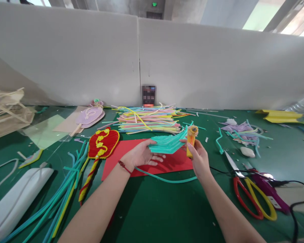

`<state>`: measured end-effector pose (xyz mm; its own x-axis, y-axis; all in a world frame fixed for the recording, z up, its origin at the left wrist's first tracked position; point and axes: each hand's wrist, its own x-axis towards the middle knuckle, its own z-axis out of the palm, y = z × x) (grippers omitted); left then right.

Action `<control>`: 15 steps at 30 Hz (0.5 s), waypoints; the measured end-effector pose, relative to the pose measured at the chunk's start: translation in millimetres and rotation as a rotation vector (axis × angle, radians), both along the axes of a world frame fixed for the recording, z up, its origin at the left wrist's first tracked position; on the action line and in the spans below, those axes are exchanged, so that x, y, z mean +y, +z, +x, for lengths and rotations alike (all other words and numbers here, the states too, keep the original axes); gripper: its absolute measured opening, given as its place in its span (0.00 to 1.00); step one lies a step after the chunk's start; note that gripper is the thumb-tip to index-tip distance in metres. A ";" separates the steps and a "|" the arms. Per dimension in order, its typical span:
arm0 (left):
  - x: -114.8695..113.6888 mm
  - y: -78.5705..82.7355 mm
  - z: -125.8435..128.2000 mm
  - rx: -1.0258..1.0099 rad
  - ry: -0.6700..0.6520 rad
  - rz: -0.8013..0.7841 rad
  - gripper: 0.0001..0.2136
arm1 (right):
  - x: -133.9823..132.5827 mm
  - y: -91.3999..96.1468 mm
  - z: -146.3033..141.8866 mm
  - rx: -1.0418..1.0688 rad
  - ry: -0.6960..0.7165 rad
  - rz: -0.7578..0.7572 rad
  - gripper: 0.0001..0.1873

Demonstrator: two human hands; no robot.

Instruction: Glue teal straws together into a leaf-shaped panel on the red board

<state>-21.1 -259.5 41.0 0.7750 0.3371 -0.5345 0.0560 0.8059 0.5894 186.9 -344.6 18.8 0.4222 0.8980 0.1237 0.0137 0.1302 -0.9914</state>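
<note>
The left hand (141,154) holds the turquoise panel (166,145) between thumb and fingers, many rows already together; to its right, the right hand (200,158) grips a yellow lighter (190,148). Below the fingers, a turquoise strip (172,181) seems not yet added.

I can't see the underside of the turquoise strip panel (166,145) in the grip. Fingers of the right hand (200,160) hide one side of the yellow lighter (191,145); can't tell if it's lit. Red sheet (123,148) under the grip is partly covered by the left hand (139,157). Straight beyond the grip, a dark upright object (149,95) is pixelated, unreadable. Far left of it, white bar (22,199) runs out of frame; far right, clear plastic (301,104) and black cable (292,212) do too.
</note>
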 end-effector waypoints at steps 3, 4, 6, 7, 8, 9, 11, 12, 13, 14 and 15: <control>-3.4 -2.6 2.9 0.039 0.036 0.049 0.13 | -0.7 1.2 -1.5 -0.054 -0.005 0.001 0.24; -4.7 -2.8 3.9 0.035 0.057 0.082 0.11 | -1.0 1.9 -1.9 -0.066 -0.014 -0.002 0.24; -6.5 -1.4 5.2 0.008 0.103 0.137 0.08 | -1.7 3.8 -1.9 -0.081 -0.067 -0.006 0.25; -6.8 0.2 5.5 -0.009 0.130 0.158 0.08 | -2.2 5.0 -1.4 -0.090 -0.110 -0.005 0.25; -6.8 2.5 5.6 -0.021 0.162 0.171 0.08 | -2.8 6.3 -0.7 -0.104 -0.160 -0.003 0.25; -6.6 5.4 5.6 -0.033 0.203 0.179 0.08 | -3.6 7.7 0.2 -0.125 -0.211 0.003 0.25; -6.6 12.4 5.9 -0.059 0.297 0.184 0.08 | -5.7 10.7 2.2 -0.193 -0.305 0.018 0.25; -7.2 16.3 6.3 -0.068 0.343 0.189 0.09 | -7.0 12.2 2.9 -0.250 -0.348 0.022 0.24; -8.1 20.2 6.9 -0.072 0.382 0.196 0.09 | -8.4 13.7 3.1 -0.322 -0.387 0.026 0.23; -9.6 23.9 7.9 -0.073 0.410 0.206 0.09 | -9.9 15.0 2.7 -0.407 -0.419 0.032 0.22; -11.4 27.3 9.1 -0.072 0.431 0.217 0.09 | -11.4 16.1 1.8 -0.502 -0.441 0.040 0.22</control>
